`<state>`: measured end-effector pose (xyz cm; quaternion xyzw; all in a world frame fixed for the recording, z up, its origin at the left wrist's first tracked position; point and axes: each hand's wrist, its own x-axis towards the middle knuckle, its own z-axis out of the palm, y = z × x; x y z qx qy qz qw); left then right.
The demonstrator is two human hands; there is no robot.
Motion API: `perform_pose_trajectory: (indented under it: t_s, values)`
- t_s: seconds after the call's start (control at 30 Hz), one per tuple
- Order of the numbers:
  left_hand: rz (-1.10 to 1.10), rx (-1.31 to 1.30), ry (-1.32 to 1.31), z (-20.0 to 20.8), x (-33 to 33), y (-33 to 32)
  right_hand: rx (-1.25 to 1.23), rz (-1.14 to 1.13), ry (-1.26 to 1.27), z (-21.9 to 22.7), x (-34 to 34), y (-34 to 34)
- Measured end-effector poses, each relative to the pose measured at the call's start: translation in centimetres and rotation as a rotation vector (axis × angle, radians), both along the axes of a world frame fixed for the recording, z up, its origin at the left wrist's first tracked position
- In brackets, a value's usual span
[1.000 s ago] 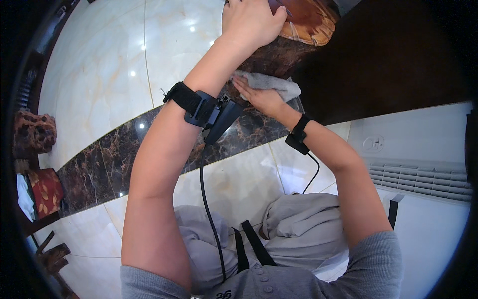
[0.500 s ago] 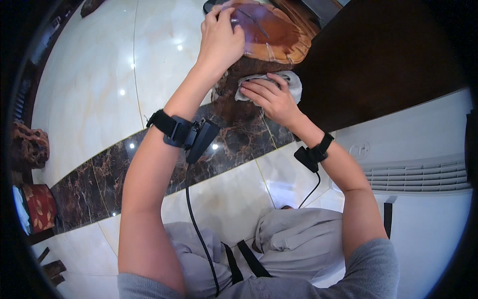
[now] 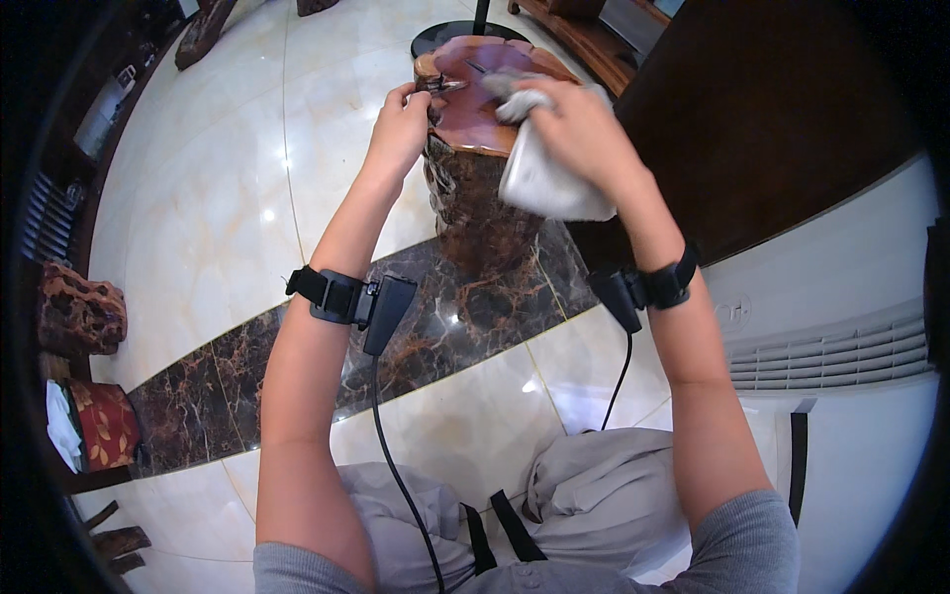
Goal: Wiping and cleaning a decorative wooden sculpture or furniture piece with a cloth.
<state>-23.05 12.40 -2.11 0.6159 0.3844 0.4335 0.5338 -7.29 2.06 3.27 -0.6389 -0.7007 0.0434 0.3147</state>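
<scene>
A tree-stump stool with a polished reddish-brown top and dark, rough bark sides stands in front of me. My left hand grips its left rim, the fingers curled over the edge. Above the right part of the top, my right hand is closed on a white cloth. Part of the cloth hangs down over the stump's near right side, and a bunched grey-white end reaches toward the middle of the top. Whether that end touches the wood is hard to tell, since it is blurred.
A black round base with a pole stands just behind the stump. To the right are a dark brown panel and a white unit with a slatted vent. A carved wooden piece and a red patterned cushion lie far left.
My right hand has lifted the cloth from the stump's side up to its top. My left hand has slid down to the left rim. The stump now appears lower in view and more upright.
</scene>
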Motion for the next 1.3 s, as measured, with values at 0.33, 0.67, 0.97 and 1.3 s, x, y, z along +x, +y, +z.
perform_pose_trajectory:
  t_s: [0.33,0.67,0.97,1.3]
  values:
    - [0.103,0.176,0.132,-2.9,1.6,1.4,0.115,-0.11,-0.173,-1.2,-1.9,1.5]
    - [0.038,0.078,-0.049,-0.7,0.8,-0.8,0.104,-0.276,-0.005,-1.5,0.9,3.3]
    - [0.11,0.08,-0.02,-2.4,2.0,0.3,0.12,-0.276,0.671,-4.4,9.6,2.7]
    - [0.174,0.096,-0.07,-2.5,2.7,0.0,0.674,-0.261,1.17,-14.9,8.0,2.3]
